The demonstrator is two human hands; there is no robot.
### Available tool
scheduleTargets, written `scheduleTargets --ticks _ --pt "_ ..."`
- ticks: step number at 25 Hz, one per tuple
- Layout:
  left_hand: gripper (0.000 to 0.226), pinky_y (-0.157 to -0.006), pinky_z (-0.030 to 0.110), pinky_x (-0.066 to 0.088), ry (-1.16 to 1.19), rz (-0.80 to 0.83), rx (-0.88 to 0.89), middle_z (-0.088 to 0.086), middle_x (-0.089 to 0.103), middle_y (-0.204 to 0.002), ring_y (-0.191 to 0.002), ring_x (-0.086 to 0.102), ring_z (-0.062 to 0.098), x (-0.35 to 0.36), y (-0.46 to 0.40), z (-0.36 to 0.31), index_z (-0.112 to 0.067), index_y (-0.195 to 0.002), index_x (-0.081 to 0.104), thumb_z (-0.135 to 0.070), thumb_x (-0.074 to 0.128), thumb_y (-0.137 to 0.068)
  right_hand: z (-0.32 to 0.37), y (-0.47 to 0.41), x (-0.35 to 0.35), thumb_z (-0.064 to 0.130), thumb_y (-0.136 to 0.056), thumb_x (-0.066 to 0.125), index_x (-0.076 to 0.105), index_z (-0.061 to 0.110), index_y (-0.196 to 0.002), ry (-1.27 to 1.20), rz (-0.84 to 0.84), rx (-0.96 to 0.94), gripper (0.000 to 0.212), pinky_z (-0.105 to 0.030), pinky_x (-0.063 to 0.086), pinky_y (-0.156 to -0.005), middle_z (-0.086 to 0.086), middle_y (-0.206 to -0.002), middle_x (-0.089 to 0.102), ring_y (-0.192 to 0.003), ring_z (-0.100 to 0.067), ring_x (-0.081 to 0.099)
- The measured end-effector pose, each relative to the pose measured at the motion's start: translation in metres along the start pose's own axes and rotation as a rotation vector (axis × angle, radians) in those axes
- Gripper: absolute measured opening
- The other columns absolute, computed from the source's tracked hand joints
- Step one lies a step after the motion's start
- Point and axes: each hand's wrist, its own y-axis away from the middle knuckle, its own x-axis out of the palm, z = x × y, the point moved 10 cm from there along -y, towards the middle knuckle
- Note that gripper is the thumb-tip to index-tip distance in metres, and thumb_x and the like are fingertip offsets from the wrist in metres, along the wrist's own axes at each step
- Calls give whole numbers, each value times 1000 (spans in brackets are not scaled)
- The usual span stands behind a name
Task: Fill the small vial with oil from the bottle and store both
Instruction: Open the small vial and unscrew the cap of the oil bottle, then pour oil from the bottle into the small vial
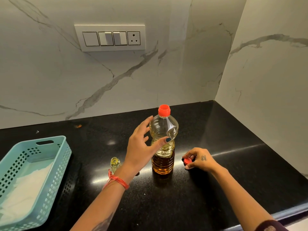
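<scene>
From the head camera, a tall clear plastic oil bottle [163, 144] stands upright on the black polished stone counter [216, 139], roughly a third full of amber oil. Its neck ends in a red ring that seems to be an open spout, though I cannot tell for certain. The left hand [141, 144] is spread wide around the bottle's upper body, thumb touching the front and fingers reaching behind, not clamped on it. The right hand [198, 160] rests on the counter just right of the bottle, fingers curled over a small red screw cap [187, 161].

Just left of the bottle, beside the left wrist, a small clear glass vial [115, 165] stands uncapped; it looks yellowish, but its fill level is too small to read. A pale teal perforated plastic basket [50, 147] lined with white paper sits well apart at the left edge.

This seems to be a moment of opening or closing the bottle. If the vial is filled, the next move calls for steadying the bottle and seating the cap squarely on the neck; if not, a firm grip for a slow, tilted pour.
</scene>
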Motion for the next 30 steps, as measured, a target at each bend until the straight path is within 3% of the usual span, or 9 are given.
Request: scheduleTargets --ticks 5,10,13,16,18,19,22,27,30 --pt "82 -97 25 39 -7 3 8 -5 41 -143 -124 44 7 2 -1 -1 -35 -135 35 -55 66 -61 -2 3 3 20 -62 84 67 27 -104 -33 36 20 46 -14 42 -73 3 -106 58 -96 -10 55" --pt "81 -97 24 40 -23 -47 34 -5 39 -145 -125 43 7 -15 5 -5 -37 -135 34 -53 68 -63 39 19 -14 30 -61 85 45 30 -131 -155 -84 -111 80 -25 41 -93 7 -122 53 -115 -11 50" --pt "75 -100 24 43 -24 -168 113 -7 43 -141 -124 46 5 -46 15 -14 -36 -133 39 -50 73 -68 84 30 -23 46 -52 84 20 33 -144 -394 -142 -226 113 -27 33 -103 13 -133 43 -122 -4 42" --pt "78 -100 18 39 -62 -360 179 -13 40 -141 -128 42 2 -88 31 -16 -35 -135 36 -53 68 -67 124 34 -20 49 -48 81 3 41 -144 -497 -126 -328 124 -28 25 -107 27 -135 31 -128 -2 33" --pt "83 -104 23 35 -92 -447 163 -14 33 -146 -134 34 3 -109 41 -5 -37 -138 29 -55 67 -67 140 34 -14 48 -45 83 -3 46 -142 -539 -109 -364 130 -27 29 -105 36 -131 27 -125 2 34" --pt "87 -107 28 34 -118 -464 132 -12 29 -148 -137 29 5 -116 45 5 -37 -140 25 -56 68 -67 144 33 -11 49 -44 84 -5 49 -141 -550 -113 -369 131 -28 31 -105 33 -135 28 -126 1 36" --pt "98 -112 38 30 -218 -429 -47 -8 22 -153 -140 23 10 -120 60 54 -38 -143 15 -55 71 -64 146 33 -4 55 -40 85 -1 54 -138 -536 -198 -346 130 -40 34 -106 6 -147 33 -131 -14 39" --pt "101 -102 24 30 -186 -260 -298 -5 41 -144 -132 37 10 -94 81 129 -31 -144 15 -31 80 -66 147 36 -9 54 -52 82 30 30 -134 -498 -369 -300 100 -29 41 -91 4 -121 54 -112 -18 54" --pt "89 -98 20 35 -184 -254 -350 -6 54 -131 -122 48 8 -91 81 146 -25 -140 30 -23 81 -67 147 33 -12 34 -64 81 41 27 -126 -475 -420 -298 74 -26 42 -87 4 -111 58 -104 -17 58"
